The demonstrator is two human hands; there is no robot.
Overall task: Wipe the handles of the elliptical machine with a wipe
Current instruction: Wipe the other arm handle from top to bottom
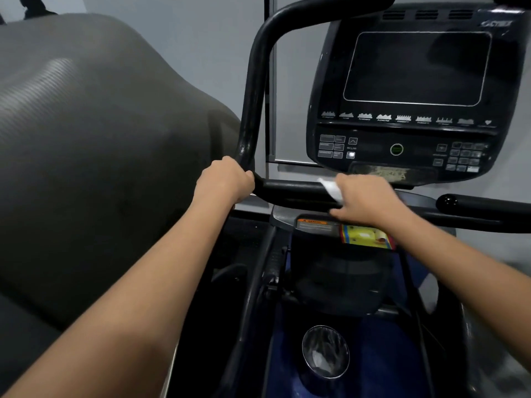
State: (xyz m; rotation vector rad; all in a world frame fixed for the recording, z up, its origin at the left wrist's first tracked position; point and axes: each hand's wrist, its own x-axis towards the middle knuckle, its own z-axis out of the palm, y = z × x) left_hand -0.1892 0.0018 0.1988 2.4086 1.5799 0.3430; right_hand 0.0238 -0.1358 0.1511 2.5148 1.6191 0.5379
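Currently: both hands on the black handlebar [293, 191] below the console [408, 90].
White wipe [332, 188] lies folded over the horizontal bar, protruding from the thumb side of the right hand [365, 198], whose fingers curl over bar and wipe, pressing it to the handle. Left hand [225, 179] grips the bend where the bar turns upward, fingers fully wrapped. Right fingertips are hidden behind the bar; most of the wipe is covered.

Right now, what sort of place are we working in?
Most likely a gym. There is a cardio machine's console with workout-program buttons, black handles being wiped with a white wipe, and what looks like a neighbouring machine's grey housing on the left.
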